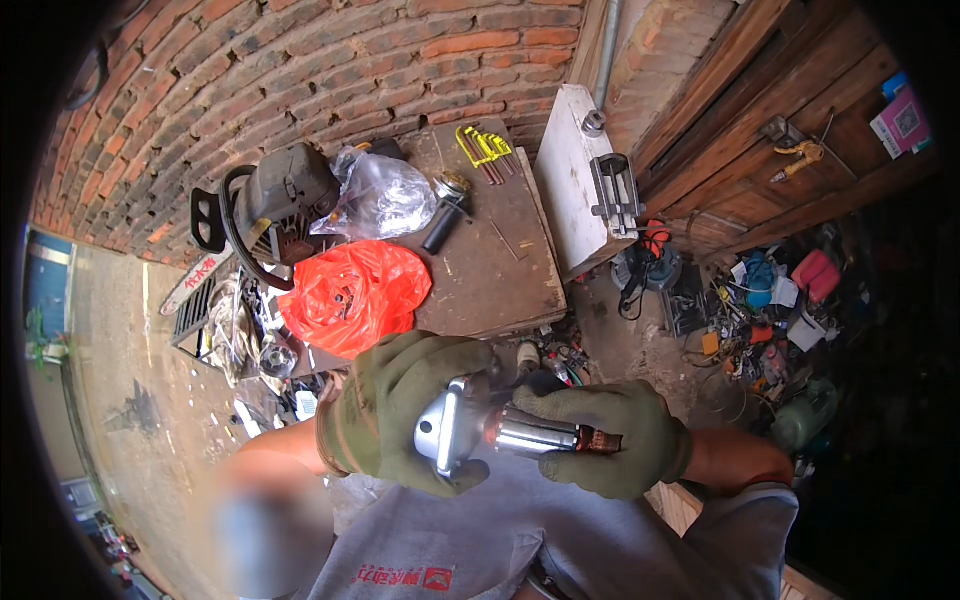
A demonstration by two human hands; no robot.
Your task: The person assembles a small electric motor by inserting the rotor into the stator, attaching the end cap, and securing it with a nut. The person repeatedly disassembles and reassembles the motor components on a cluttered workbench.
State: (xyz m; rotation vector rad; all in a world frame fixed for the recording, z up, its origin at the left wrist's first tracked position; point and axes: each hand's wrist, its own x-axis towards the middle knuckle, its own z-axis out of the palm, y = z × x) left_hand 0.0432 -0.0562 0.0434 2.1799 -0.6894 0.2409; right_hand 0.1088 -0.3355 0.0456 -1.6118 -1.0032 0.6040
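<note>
Brick-walled yard, one left hand (400,410) gripping gear head (447,432), one right hand (610,435) clasping armature (535,436).

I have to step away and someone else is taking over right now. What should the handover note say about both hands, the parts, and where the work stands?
Left hand, gloved: closed around the silver gear head of a power-tool part.
Right hand, gloved: gripping the armature, whose shiny core and copper end show between the hands.
The two parts sit in line, held in front of the body; whether the armature is fully seated is hidden.
On the wooden table: red plastic bag, clear bag, chainsaw engine, black tool body, hex keys.
Done: parts in hand. Left: cannot tell from here.
</note>
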